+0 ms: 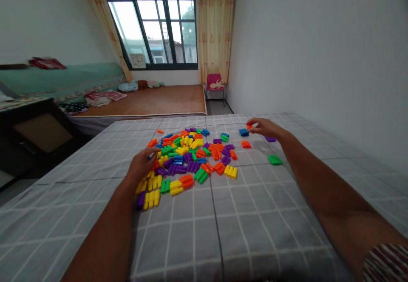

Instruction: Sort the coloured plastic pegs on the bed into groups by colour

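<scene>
Many plastic building blocks, made of joined tubes in yellow, orange, green, purple and blue, lie in a loose pile [188, 150] on the checked cloth. At the pile's left edge is my left hand [143, 162], fingers curled, with a bit of a blue building block [149, 156] showing between them. My right hand [264, 127] reaches to the far right and pinches an orange building block [249, 126]. Just beside those fingertips lies a blue block [244, 132]; I cannot tell whether they touch. An orange block [246, 144] lies a little nearer to me.
A green block [274, 159] and a purple block [270, 139] lie by my right forearm. The grey checked cloth [191, 231] covers the surface, and a white wall [318, 52] stands to its right. Beyond are a brown bed [165, 97] and a pink chair [213, 79].
</scene>
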A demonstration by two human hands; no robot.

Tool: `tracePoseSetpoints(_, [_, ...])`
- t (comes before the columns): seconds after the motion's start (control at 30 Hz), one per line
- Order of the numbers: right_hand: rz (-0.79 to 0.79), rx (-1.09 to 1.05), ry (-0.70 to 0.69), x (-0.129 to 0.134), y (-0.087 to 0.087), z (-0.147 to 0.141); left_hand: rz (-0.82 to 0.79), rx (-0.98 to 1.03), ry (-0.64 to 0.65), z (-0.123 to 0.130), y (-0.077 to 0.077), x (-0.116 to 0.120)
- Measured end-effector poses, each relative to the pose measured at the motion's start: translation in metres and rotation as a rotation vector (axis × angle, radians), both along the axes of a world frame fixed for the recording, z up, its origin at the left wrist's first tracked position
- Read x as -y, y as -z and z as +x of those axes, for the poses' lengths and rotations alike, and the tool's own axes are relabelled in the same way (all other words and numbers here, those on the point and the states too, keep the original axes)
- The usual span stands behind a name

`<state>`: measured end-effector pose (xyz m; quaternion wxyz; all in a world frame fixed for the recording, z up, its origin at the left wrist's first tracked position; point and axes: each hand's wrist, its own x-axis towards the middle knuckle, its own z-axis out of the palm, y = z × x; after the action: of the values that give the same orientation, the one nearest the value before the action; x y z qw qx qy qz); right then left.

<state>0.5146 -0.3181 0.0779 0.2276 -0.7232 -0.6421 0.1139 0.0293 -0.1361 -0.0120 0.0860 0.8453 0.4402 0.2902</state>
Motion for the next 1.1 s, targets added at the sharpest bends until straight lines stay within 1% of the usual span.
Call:
tracePoseSetpoints(0.07, [-0.017,0.022,0.031,0.014,0.008,0.024,-0.016,-0.001,-0.006,0.0,0.0,0.001])
tracePoseSetpoints(0.17, [-0.065,0.031,0.032,0.019,0.029,0.036,-0.031,0.002,-0.016,-0.002,0.002,0.0])
tracePoseSetpoints(0.23, [-0.062,0.025,0.039,0.012,0.042,0.036,-0.042,-0.014,-0.035,-0.004,0.003,-0.002])
tracePoseSetpoints(0.3, [-0.027,0.03,0.039,0.002,0.05,0.032,-0.055,-0.035,-0.059,-0.005,0.004,-0.004])
tracePoseSetpoints(0.37, [-0.002,0.053,0.01,-0.007,0.056,0.029,-0.07,-0.051,-0.067,-0.006,0.004,-0.005])
tracePoseSetpoints(0.47, [-0.025,0.083,-0.036,-0.013,0.064,0.024,-0.083,-0.075,-0.063,-0.005,0.002,-0.003])
tracePoseSetpoints(0.6, [-0.048,0.067,-0.026,-0.016,0.076,0.023,-0.076,-0.085,-0.056,-0.003,-0.001,0.001])
tracePoseSetpoints(0.73, [-0.014,0.056,-0.019,-0.017,0.082,0.027,-0.07,-0.085,-0.059,-0.001,-0.002,0.002])
tracePoseSetpoints(0.93, [-0.024,0.047,-0.002,-0.018,0.081,0.026,-0.077,-0.078,-0.049,0.001,-0.004,0.004])
tracePoseSetpoints(1.1, [-0.043,0.105,0.038,-0.018,0.082,0.023,-0.089,-0.074,-0.06,0.002,-0.004,0.006])
